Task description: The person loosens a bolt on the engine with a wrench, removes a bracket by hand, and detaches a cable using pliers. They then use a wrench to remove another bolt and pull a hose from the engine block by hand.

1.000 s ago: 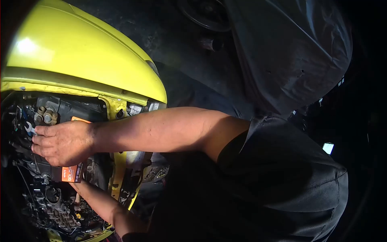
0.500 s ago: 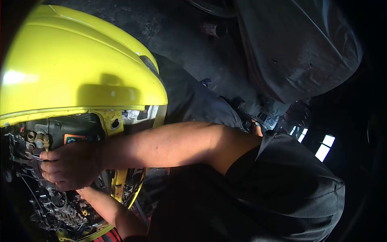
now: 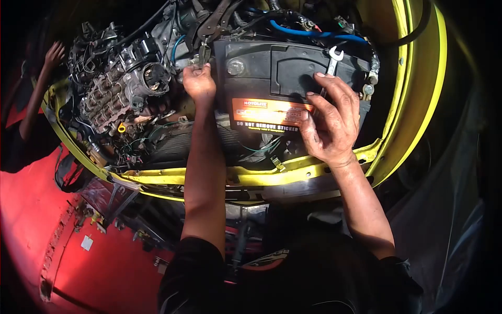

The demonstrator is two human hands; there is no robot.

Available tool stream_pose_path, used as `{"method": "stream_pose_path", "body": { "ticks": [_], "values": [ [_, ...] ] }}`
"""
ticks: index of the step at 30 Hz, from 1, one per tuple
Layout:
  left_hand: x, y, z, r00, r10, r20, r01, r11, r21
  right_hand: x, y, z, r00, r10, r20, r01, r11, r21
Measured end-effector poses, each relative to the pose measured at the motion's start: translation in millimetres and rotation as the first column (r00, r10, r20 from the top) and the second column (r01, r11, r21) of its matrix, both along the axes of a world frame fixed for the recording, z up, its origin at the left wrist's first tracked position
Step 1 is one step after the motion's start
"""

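Observation:
My right hand point(image 3: 334, 118) is over the battery point(image 3: 251, 73), fingers curled round a combination wrench point(image 3: 333, 62). The wrench's open jaw points away from me, and its lower part is hidden behind the fingers. My left hand point(image 3: 200, 83) is closed beside the battery's left end, fingertips at a small metal part; what they pinch is hard to make out. Just beyond these fingers are dark locking pliers point(image 3: 212, 23), their end close to the fingertips. The battery is black with an orange label.
An exposed engine point(image 3: 117, 94) fills the left of the bay. A yellow body frame point(image 3: 293, 175) runs along the front and right. Blue cable point(image 3: 314, 32) crosses behind the battery. Another person's hand point(image 3: 55, 54) is at the far left, near the red floor point(image 3: 31, 209).
My view has swung round and now faces the engine bay squarely. The hands, which overlapped earlier, are now apart, with the right one over the battery holding the wrench.

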State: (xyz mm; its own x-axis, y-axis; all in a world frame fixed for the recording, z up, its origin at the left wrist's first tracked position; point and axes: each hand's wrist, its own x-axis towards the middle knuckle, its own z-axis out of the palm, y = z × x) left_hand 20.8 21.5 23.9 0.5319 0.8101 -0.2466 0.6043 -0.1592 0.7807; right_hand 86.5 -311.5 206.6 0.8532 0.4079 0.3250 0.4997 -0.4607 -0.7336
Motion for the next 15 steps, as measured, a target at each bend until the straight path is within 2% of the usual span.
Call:
{"method": "stream_pose_path", "body": {
  "ticks": [2, 4, 6, 7, 8, 9, 10, 11, 12, 14, 15],
  "values": [
    [8.7, -19.8, 12.4, 0.996, -0.052, 0.079, 0.041, 0.989, 0.140, 0.3, 0.8, -2.2, 0.998, 0.040, 0.050, -0.041, 0.999, 0.020],
    [13.2, -32.4, 28.1, 0.993, -0.088, -0.072, 0.106, 0.944, 0.313, 2.3, 3.4, 9.7, 0.986, 0.069, 0.151, -0.061, 0.996, -0.058],
    [16.9, -40.1, 35.8, 0.991, -0.066, -0.117, 0.102, 0.935, 0.340, 6.5, 26.4, 33.4, 0.971, 0.067, 0.230, -0.053, 0.997, -0.065],
    [16.6, -39.9, 31.3, 0.993, -0.094, -0.076, 0.116, 0.916, 0.385, 13.1, 50.0, 40.5, 0.981, 0.075, 0.179, -0.084, 0.995, 0.046],
    [15.7, -41.5, 32.3, 0.983, -0.094, -0.156, 0.148, 0.912, 0.382, 20.6, 78.4, 39.4, 0.986, 0.115, 0.117, -0.132, 0.981, 0.144],
    [18.4, -42.3, 26.5, 0.996, 0.084, 0.016, -0.085, 0.993, 0.077, 26.1, 105.1, 41.8, 0.988, 0.144, -0.050, -0.140, 0.988, 0.070],
    [20.7, -39.0, 22.0, 0.944, 0.302, 0.135, -0.259, 0.929, -0.263, 33.3, 128.2, 40.6, 0.965, 0.156, -0.212, -0.161, 0.987, -0.006],
    [14.6, -34.9, 39.0, 0.998, 0.067, 0.003, -0.066, 0.991, -0.117, 46.3, 151.1, 29.4, 0.946, 0.167, -0.279, -0.211, 0.968, -0.135],
    [6.5, -33.9, 21.1, 0.981, -0.175, -0.079, 0.190, 0.947, 0.259, 60.6, 176.0, 16.8, 0.924, 0.163, -0.345, -0.262, 0.929, -0.262],
    [21.0, -43.8, 56.0, 0.954, -0.130, -0.271, 0.205, 0.941, 0.270, 95.1, 219.2, 6.3, 0.894, 0.217, -0.391, -0.411, 0.744, -0.527],
    [19.7, -41.0, 51.0, 0.965, -0.129, -0.230, 0.187, 0.950, 0.252, 110.3, 241.1, -15.9, 0.867, 0.208, -0.452, -0.453, 0.707, -0.544]
  ]
}}
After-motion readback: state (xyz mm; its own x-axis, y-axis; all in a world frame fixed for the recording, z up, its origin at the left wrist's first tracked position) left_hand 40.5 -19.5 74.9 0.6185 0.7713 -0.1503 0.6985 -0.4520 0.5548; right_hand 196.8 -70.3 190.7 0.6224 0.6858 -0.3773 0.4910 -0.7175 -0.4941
